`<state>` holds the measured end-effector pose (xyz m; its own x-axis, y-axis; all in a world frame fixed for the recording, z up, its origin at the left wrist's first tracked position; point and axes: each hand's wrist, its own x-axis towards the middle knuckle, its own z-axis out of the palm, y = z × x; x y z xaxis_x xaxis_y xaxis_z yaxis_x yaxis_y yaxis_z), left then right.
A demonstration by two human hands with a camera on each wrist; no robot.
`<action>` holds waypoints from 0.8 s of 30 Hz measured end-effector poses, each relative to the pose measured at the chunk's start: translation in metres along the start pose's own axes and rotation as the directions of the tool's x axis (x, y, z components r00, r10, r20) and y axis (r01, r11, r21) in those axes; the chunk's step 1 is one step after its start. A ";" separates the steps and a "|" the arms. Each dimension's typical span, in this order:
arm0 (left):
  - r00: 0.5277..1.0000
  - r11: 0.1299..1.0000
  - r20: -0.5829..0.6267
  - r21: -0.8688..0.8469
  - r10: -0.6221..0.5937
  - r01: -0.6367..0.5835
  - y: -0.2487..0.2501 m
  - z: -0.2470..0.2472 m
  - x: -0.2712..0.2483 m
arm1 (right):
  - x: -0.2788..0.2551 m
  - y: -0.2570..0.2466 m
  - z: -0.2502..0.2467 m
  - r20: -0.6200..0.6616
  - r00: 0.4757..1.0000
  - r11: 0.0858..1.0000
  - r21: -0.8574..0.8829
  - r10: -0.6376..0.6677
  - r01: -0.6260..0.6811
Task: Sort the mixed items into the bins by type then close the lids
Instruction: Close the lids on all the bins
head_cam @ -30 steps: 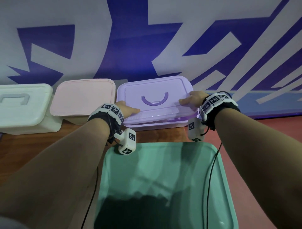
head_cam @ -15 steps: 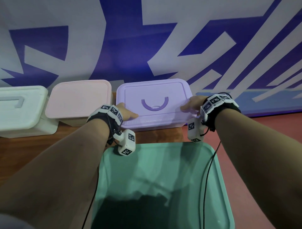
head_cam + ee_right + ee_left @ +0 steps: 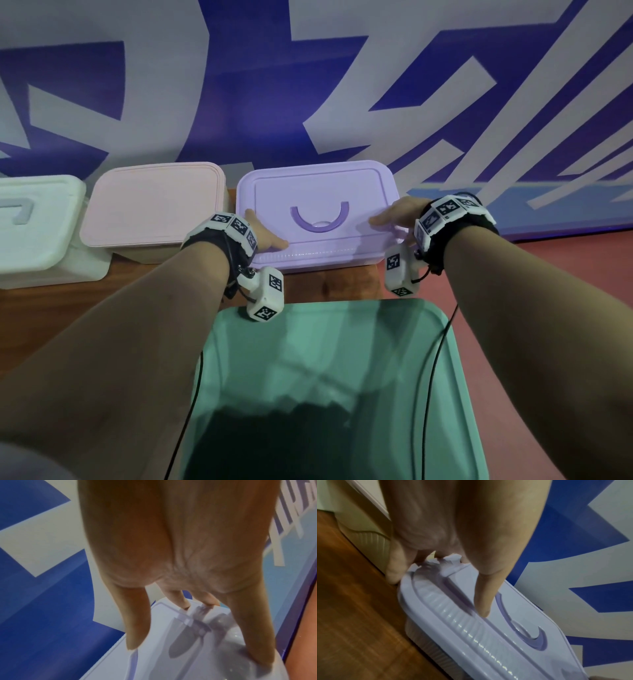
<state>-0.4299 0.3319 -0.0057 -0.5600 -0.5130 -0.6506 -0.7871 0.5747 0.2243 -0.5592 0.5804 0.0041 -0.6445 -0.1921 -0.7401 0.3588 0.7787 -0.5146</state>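
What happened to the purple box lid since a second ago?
The purple lid went down: its front edge, raised over the bin earlier, now sits flush. The left hand and right hand stay pressing at its ends. The pink bin and white bin did not move.

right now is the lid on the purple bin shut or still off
Shut, as far as shows: the purple lid lies flat on its bin, no gap along the front edge. Both hands, left hand and right hand, rest on it.
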 end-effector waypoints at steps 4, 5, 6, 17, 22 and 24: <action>1.000 1.000 -0.012 0.002 -0.002 0.002 0.000 0.002 0.005 | -0.001 0.006 0.000 -0.010 1.000 0.998 0.063 -0.022 0.022; 1.000 1.000 -0.019 -0.010 0.000 0.000 0.001 0.001 0.006 | -0.001 0.005 0.002 0.002 0.999 0.998 0.055 -0.036 0.035; 1.000 1.000 -0.025 -0.024 0.004 -0.005 0.001 0.000 0.008 | 0.000 0.003 0.003 0.008 0.999 0.999 0.020 -0.044 0.044; 0.974 0.993 -0.193 0.055 0.115 -0.107 0.009 -0.013 0.023 | -0.005 -0.027 0.026 -0.188 0.973 0.921 -0.385 -0.135 0.053; 0.982 0.967 -0.114 0.222 0.151 -0.123 0.013 -0.011 0.027 | 0.008 -0.034 0.036 -0.187 0.967 0.870 -0.489 -0.174 0.062; 0.988 0.953 -0.072 0.283 0.137 -0.111 0.010 -0.009 0.032 | 0.015 -0.034 0.037 -0.186 0.969 0.857 -0.513 -0.165 0.048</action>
<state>-0.4574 0.3157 -0.0180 -0.6796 -0.4741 -0.5598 -0.6143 0.7849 0.0811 -0.5562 0.5290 -0.0060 -0.8089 -0.2036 -0.5515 -0.0696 0.9647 -0.2540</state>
